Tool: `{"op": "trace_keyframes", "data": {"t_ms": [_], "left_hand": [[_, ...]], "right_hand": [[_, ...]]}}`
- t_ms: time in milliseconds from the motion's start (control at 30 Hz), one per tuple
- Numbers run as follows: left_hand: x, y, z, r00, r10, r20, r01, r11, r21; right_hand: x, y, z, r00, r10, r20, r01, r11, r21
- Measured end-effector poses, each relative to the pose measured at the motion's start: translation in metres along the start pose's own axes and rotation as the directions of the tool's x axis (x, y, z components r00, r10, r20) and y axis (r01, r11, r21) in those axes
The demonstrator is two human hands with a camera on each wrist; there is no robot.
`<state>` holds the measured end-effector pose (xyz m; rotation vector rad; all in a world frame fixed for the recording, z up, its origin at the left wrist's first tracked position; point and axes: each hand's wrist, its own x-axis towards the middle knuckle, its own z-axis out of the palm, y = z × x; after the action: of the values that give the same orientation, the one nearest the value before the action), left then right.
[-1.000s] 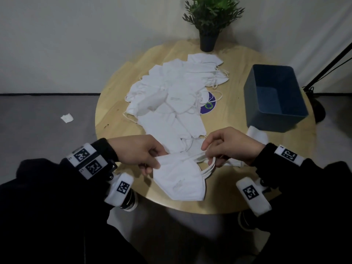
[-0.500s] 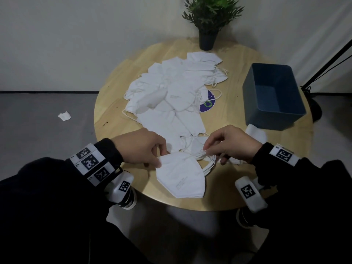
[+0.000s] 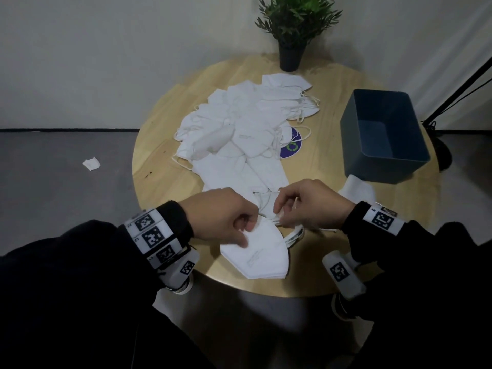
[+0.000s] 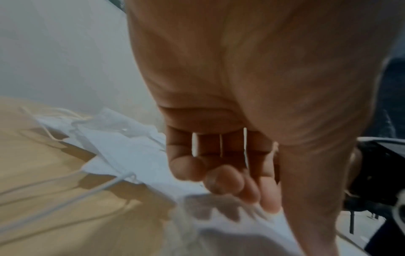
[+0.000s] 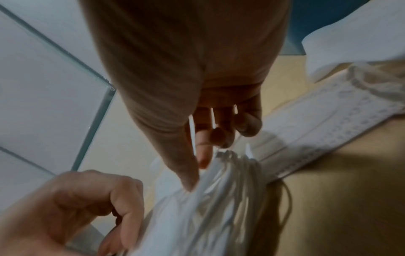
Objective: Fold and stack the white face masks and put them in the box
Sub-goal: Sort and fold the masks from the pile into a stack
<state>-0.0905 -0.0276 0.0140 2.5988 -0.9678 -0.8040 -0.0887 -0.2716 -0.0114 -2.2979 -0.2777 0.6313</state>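
A small stack of folded white masks (image 3: 262,254) lies at the near edge of the round wooden table (image 3: 165,161). My left hand (image 3: 226,222) pinches the stack's upper left corner, thumb on top (image 4: 306,199). My right hand (image 3: 306,206) pinches its upper right corner and ear loops (image 5: 230,173) between thumb and fingers. A loose pile of unfolded white masks (image 3: 239,134) spreads across the middle of the table. The dark blue box (image 3: 383,134) stands open at the right; I see nothing in it.
A potted green plant (image 3: 292,30) stands at the table's far edge. A purple round sticker (image 3: 291,147) shows beside the pile. One flat white mask (image 3: 356,190) lies in front of the box. A scrap of white paper (image 3: 91,163) lies on the grey floor at left. A black stand leg (image 3: 466,83) is at right.
Both hands have drawn closer together and slightly forward on the table, bringing the stack's top corners in. The stack stays at the near edge.
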Motion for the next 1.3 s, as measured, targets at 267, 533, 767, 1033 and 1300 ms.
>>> {"op": "trace_keyframes", "data": {"t_ms": [267, 533, 767, 1033, 1300], "left_hand": [[0.021, -0.007, -0.029, 0.992, 0.019, -0.124, -0.041, 0.983, -0.178], [0.046, 0.008, -0.051, 0.956, 0.120, -0.266, -0.259, 0.769, -0.584], [0.054, 0.001, -0.060, 0.964, 0.143, -0.224, -0.258, 0.700, -0.666], [0.085, -0.055, -0.076, 0.840, -0.317, -0.441, 0.032, 0.840, -0.542], [0.108, -0.084, -0.060, 0.836, -0.270, -0.478, 0.362, 0.926, 0.109]], "right_hand": [[0.014, 0.000, -0.012, 0.985, -0.028, -0.173, 0.070, 0.967, 0.245], [0.020, -0.020, -0.023, 0.941, -0.135, -0.310, 0.332, 0.543, 0.771], [0.029, -0.015, -0.032, 0.975, -0.104, -0.195, 0.220, 0.522, 0.824], [0.054, 0.005, -0.023, 0.946, 0.197, -0.258, 0.071, 0.648, 0.758], [0.064, 0.007, -0.022, 0.922, 0.332, -0.199, -0.018, 0.550, 0.835]]}}
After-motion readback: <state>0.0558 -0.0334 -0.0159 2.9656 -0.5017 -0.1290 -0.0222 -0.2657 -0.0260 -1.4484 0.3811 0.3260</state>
